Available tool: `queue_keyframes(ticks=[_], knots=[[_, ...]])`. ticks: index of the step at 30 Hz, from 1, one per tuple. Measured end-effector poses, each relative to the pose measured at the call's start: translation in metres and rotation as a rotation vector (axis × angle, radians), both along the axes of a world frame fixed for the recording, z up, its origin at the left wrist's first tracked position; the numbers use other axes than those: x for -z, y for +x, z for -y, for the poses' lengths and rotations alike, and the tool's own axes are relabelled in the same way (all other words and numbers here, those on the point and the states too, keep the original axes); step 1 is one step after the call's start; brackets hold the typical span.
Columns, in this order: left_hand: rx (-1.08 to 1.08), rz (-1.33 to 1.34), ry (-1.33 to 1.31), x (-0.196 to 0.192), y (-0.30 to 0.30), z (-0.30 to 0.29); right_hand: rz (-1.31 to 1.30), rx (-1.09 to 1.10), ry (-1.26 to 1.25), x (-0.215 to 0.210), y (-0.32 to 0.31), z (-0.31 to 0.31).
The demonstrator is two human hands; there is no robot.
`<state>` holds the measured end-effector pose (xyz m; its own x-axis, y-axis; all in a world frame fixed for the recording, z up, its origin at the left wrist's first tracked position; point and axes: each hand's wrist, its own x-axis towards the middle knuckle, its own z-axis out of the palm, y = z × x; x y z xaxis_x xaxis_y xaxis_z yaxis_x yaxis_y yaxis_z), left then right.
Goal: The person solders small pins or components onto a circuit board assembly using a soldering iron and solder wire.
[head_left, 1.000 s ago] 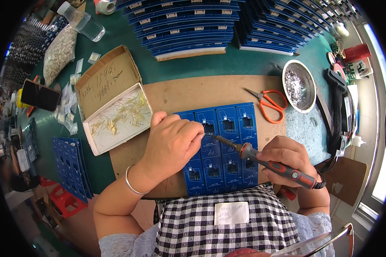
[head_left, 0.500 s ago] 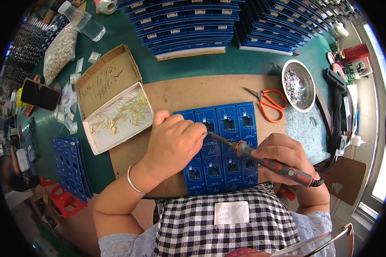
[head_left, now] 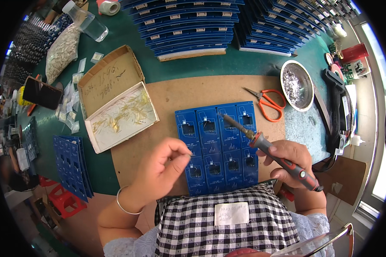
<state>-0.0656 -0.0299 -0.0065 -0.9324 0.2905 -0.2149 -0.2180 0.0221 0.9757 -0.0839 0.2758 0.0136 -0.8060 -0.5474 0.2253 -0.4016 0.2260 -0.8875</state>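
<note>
So the right hand [head_left: 302, 155] is wrapped around a grey-and-red soldering iron [head_left: 283, 162], tip angled over the blue circuit board panel [head_left: 218, 150], which lies flat on a brown mat [head_left: 167, 92] on the green worktop [head_left: 171, 68]. Left hand's [head_left: 161, 171] by the panel's left edge, thumb and forefinger pinched together, can't tell if anything tiny's in there. Orange-handled scissors [head_left: 261, 96] sit just left of a metal bowl [head_left: 306, 81].

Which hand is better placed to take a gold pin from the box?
Probably the left hand: it is nearer the box of gold pins, while the right hand grips the iron. Whether the left fingertips hold anything is unclear.
</note>
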Motion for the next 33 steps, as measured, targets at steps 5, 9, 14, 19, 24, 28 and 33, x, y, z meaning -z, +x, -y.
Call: queue_keyframes(ticks=[5, 9, 14, 19, 24, 28, 33], knots=[[0.201, -0.019, 0.014, 0.01, 0.019, -0.035, 0.02, -0.018, -0.053, 0.017, 0.019, 0.047], [0.227, -0.097, 0.02, 0.012, 0.022, -0.039, -0.046, -0.009, -0.075, 0.02, 0.019, 0.067], [0.229, -0.108, -0.12, 0.003, 0.013, -0.004, 0.017, -0.02, -0.154, 0.019, 0.011, 0.066], [-0.052, -0.603, -0.683, -0.003, -0.009, 0.035, -0.029, 0.022, -0.1, 0.007, 0.0, 0.041], [-0.028, -0.549, -0.731, 0.006, -0.025, 0.037, -0.076, -0.001, 0.065, -0.002, 0.0, 0.028], [-0.003, -0.533, -0.7, 0.006, -0.026, 0.037, -0.075, -0.04, 0.139, 0.0, 0.0, 0.032], [-0.021, -0.388, -0.668, 0.001, -0.024, 0.039, -0.074, -0.078, 0.151, -0.001, -0.005, 0.035]])
